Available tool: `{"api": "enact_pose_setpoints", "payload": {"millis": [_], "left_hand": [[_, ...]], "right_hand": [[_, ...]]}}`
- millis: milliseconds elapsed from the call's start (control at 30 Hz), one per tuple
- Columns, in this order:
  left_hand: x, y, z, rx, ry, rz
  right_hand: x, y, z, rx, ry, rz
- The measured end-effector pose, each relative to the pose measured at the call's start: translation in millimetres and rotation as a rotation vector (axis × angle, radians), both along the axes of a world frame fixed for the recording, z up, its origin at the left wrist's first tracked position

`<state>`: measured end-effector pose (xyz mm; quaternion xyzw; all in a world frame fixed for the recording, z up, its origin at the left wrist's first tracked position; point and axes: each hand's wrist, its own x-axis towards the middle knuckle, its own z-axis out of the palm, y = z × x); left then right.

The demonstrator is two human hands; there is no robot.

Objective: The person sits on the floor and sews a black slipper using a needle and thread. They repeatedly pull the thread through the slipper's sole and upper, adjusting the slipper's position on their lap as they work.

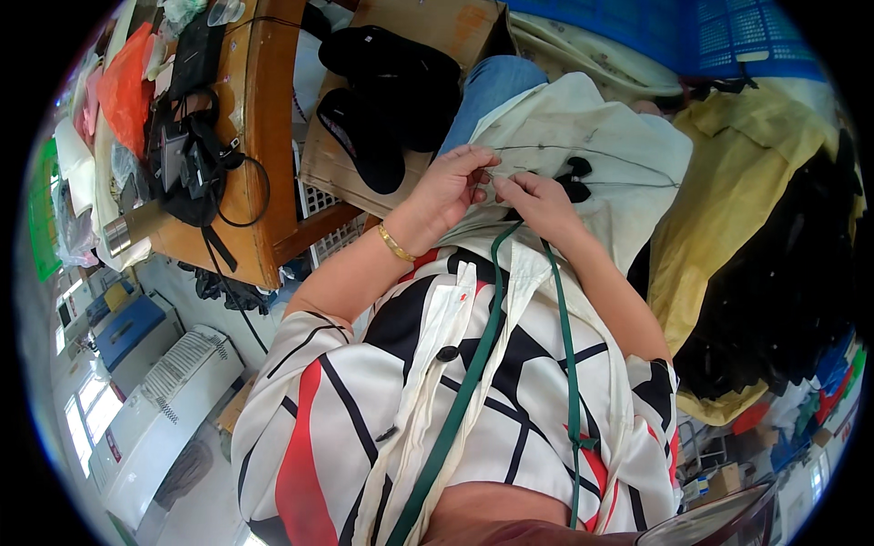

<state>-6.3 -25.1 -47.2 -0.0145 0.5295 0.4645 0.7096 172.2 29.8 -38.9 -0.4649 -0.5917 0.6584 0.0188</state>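
Note:
My left hand [452, 187] is closed in a pinch above my lap, with a dark thread [596, 155] at its fingertips. The thread runs right across a stained white apron [628, 136], then bends back toward my right hand. Fingertips nearly meeting the left ones, my right hand [541, 206] pinches too; what lies between its thumb and finger is too small to make out. Just beyond its knuckles rests a small black object [575, 178] with rounded lobes, partly hidden by the hand. Dark green straps [496, 309] hang down over my patterned shirt.
Several black shoes [360, 136] lie on a cardboard box [332, 173] at the upper left. A wooden table [264, 182] there carries black cords, bags and an orange-red bag [126, 86]. On the right, a yellow sack [728, 155] holds a black heap [774, 273]. Blue crates [737, 41] stand behind.

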Motion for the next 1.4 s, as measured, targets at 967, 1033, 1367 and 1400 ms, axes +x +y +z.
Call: {"api": "enact_pose_setpoints", "payload": {"millis": [967,1033,1367,1400], "left_hand": [[-7.7,19.5,42.6,0.249,0.491,-0.625],[-13.9,20.3,36.5,0.26,0.524,-0.543],[-7.6,22.8,28.8,0.67,0.779,-0.585],[-8.2,20.7,26.4,0.619,0.764,-0.582]], "right_hand": [[26.3,18.1,15.3,0.351,0.309,-0.089],[29.8,23.2,15.0,0.154,0.302,-0.163],[31.4,30.0,17.9,0.037,0.297,-0.158],[28.3,27.2,20.8,0.033,0.309,-0.171]]}}
